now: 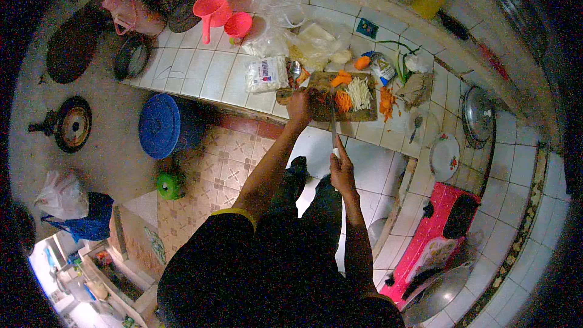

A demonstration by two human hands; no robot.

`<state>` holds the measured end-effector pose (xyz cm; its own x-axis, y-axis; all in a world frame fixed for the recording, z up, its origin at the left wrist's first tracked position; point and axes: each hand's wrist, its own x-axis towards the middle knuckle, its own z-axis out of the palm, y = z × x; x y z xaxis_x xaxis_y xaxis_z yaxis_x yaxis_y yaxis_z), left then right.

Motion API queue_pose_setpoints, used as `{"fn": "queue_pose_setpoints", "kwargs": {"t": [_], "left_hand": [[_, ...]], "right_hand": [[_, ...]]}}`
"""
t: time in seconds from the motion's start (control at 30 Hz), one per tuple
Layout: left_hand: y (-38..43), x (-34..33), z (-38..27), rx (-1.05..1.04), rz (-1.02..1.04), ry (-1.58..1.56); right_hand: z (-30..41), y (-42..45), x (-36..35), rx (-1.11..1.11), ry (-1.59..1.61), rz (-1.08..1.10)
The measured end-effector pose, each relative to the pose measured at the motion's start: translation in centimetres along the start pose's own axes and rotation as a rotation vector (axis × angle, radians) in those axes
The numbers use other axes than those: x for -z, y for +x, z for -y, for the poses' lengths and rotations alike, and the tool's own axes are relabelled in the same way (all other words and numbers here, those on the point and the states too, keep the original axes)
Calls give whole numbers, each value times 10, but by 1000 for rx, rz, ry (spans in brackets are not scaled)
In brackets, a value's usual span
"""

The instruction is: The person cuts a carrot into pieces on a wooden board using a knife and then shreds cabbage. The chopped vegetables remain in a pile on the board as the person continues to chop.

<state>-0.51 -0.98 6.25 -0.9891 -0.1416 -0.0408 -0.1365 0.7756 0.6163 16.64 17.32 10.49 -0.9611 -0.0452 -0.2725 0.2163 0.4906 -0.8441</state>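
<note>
My right hand (pixel 341 171) is closed around the pale handle of a kitchen knife (pixel 334 127), whose blade reaches over the front edge of a wooden cutting board (pixel 321 113). My left hand (pixel 301 105) rests at the board's left end; its fingers are partly hidden, and what lies under them cannot be made out. On the board are shredded carrot (pixel 343 100), a heap of pale shredded vegetable (pixel 360 94) and orange carrot pieces (pixel 341 78). Carrot peelings (pixel 387 103) lie just right of the board. Behind it sits a whole piece of carrot (pixel 362 63).
Left of the board are a white plastic packet (pixel 266 74), a spoon (pixel 295 70) and pink dippers (pixel 212 8). Green stalks (pixel 401 64), a floral plate (pixel 444 156) and a lidded pan (pixel 477 114) stand right. A pink gas stove (pixel 421 237) and a wok (pixel 437 294) are nearer.
</note>
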Motion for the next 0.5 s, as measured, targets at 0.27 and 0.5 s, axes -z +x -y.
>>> {"fn": "queue_pose_setpoints", "kwargs": {"t": [0.27,0.5], "left_hand": [[7,-24,9,-210,-67,114],[14,-28,18,-234,-41,60]], "right_hand": [[-6,0,-6,-54,10,32],[1,-7,1,-208,158,95]]}}
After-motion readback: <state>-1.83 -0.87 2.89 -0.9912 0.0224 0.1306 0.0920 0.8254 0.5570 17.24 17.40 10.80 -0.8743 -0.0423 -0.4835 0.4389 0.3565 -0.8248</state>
